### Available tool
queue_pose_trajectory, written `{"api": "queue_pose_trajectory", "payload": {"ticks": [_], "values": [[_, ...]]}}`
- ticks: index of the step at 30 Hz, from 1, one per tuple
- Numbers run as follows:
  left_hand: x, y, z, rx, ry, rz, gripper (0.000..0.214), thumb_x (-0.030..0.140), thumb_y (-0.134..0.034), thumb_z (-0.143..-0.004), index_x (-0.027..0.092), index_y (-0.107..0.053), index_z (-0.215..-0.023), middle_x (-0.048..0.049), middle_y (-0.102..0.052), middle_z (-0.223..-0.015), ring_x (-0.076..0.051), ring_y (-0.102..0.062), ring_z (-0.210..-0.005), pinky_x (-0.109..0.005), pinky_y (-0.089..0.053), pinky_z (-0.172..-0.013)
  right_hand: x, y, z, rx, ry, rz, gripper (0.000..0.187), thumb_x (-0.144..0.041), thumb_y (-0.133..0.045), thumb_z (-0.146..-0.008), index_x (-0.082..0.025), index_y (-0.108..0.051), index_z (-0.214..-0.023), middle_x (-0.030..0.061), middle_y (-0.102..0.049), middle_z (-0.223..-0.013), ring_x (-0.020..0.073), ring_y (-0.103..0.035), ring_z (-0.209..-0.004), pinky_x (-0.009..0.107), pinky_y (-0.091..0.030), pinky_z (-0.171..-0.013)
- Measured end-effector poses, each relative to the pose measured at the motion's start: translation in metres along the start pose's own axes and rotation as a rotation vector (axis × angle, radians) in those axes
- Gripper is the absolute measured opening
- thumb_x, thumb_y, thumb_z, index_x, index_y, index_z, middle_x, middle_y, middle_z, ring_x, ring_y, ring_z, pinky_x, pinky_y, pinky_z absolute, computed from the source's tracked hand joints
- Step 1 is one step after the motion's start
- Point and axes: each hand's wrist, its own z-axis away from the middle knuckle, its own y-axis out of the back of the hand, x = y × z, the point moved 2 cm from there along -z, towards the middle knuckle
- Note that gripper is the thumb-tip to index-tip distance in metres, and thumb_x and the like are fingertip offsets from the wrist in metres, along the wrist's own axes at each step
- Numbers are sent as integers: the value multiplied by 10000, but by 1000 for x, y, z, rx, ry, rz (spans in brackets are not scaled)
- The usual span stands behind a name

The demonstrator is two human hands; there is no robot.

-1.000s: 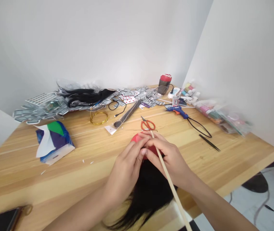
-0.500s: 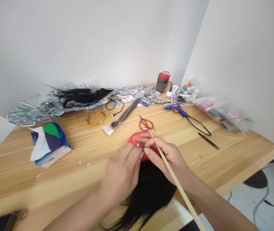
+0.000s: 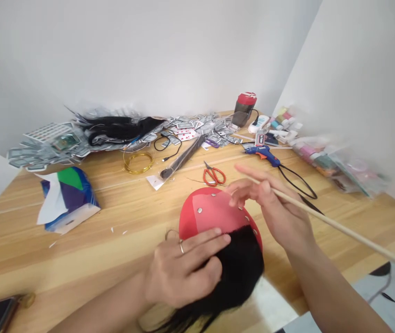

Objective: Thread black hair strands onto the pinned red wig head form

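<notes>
One pale wooden surface (image 3: 128,199). One hank of straight black hair (image 3: 241,273), near its front, top edge across one smooth red dome (image 3: 186,219) part-covered in translucent pink mesh (image 3: 214,213). One left hand (image 3: 185,268), two fingers flat upon the hair, no grip evident. One right hand (image 3: 282,212), closed on one slender pale wooden stick (image 3: 343,228), now parted from the left, which alone, I judge, steadies the hair. Several round silver studs (image 3: 199,210), newly bared.
</notes>
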Motion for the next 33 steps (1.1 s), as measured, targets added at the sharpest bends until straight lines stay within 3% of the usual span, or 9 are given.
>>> {"api": "queue_pose_trajectory", "payload": {"ticks": [2, 5, 8, 12, 15, 18, 25, 29, 33], "values": [[8, -1, -1, 9, -14, -54, 238, 29, -549, -852, 206, -571, -694, -1, -815, -986, -150, -782, -923, -160, -555, -501, 3, -2, 5, -64, -9, 53, 277, -369, -512, -1049, -311, -714, -1230, 27, -736, -954, 139, -668, -757, 262, -548, -668], [19, -4, 1, 73, 77, -92, 239, 3, -566, -756, 221, -570, -659, 17, -819, -938, -147, -787, -751, -181, -433, -351, 2, -5, 13, -138, -12, 144, 227, -295, -537, -1035, -263, -761, -1064, 20, -705, -838, 127, -637, -673, 236, -522, -575], [29, -8, 10, 113, 273, -104, 258, 11, -596, -715, 265, -644, -728, 53, -814, -934, -145, -736, -551, -235, -394, -308, -4, -6, 19, -172, -10, 215, 164, -147, -587, -971, -251, -711, -997, 0, -701, -774, 122, -652, -607, 210, -504, -498], [39, -11, 23, 10, 436, -84, 241, 62, -685, -726, 297, -682, -781, 60, -787, -1081, -180, -759, -607, -282, -454, -343, -12, -3, 25, -109, 3, 264, 279, -39, -637, -850, -281, -612, -987, -15, -701, -823, 150, -708, -670, 237, -567, -581], [41, -12, 24, 1, 421, -80, 255, 51, -687, -734, 302, -679, -776, 64, -781, -1095, -197, -786, -710, -274, -498, -377, -15, -2, 26, -124, 10, 331, 269, -28, -624, -828, -277, -571, -913, -21, -704, -856, 146, -718, -726, 242, -580, -652], [42, -13, 19, 30, 392, -93, 263, 39, -683, -734, 298, -679, -784, 80, -786, -1071, -200, -794, -748, -276, -512, -387, -16, -4, 24, -184, 48, 361, 257, -32, -605, -830, -274, -535, -885, -38, -686, -806, 127, -703, -686, 219, -557, -613], [46, -15, 15, 69, 475, -87, 321, 76, -678, -773, 263, -703, -1032, 72, -804, -1002, -198, -788, -680, -324, -534, -392, -13, -8, 21, -270, 81, 430, 228, -49, -551, -847, -261, -467, -837, -51, -616, -727, 100, -622, -606, 202, -494, -549], [46, -15, 14, 76, 490, -93, 239, 80, -668, -778, 261, -688, -933, 80, -802, -1012, -202, -792, -703, -322, -523, -400, -13, -8, 22, -299, 67, 447, 223, -54, -533, -855, -257, -446, -828, -55, -589, -718, 94, -593, -597, 195, -466, -532], [46, -12, 12, -7, 374, -124, 197, 69, -639, -794, 265, -638, -799, 74, -790, -1078, -205, -796, -788, -293, -497, -387, -13, -8, 22, -308, 74, 435, 225, -50, -527, -850, -255, -438, -823, -57, -575, -703, 93, -570, -570, 196, -454, -515]]}}
